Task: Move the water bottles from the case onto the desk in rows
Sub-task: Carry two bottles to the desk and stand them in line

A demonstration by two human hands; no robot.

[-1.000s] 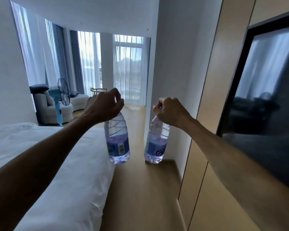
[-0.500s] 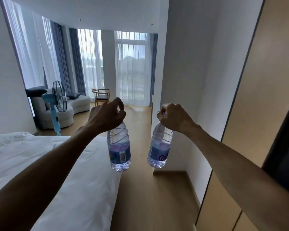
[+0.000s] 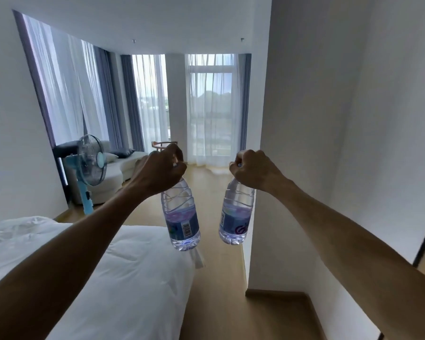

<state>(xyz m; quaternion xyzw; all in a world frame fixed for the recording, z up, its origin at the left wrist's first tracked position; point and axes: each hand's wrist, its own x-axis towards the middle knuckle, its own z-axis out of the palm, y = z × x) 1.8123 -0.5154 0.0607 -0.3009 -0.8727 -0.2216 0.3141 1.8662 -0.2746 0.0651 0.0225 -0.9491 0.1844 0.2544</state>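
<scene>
Two clear water bottles with blue labels hang in the air in front of me. My left hand (image 3: 161,169) grips the left water bottle (image 3: 180,218) by its cap and neck. My right hand (image 3: 254,169) grips the right water bottle (image 3: 236,214) the same way. Both bottles hang upright over the wooden floor, about a bottle's width apart. Their caps are hidden inside my fingers. Neither the case nor the desk is in view.
A white bed (image 3: 123,271) fills the lower left. A white wall corner (image 3: 263,168) juts out on the right, with a wooden floor (image 3: 219,290) passage between. Farther off stand a blue fan (image 3: 91,165), a pale sofa (image 3: 118,165), a wooden chair and curtained windows.
The view has moved forward along the passage and turned left; the dark screen and wood panels on the right have slid out of sight. Both hands still carry their bottles.
</scene>
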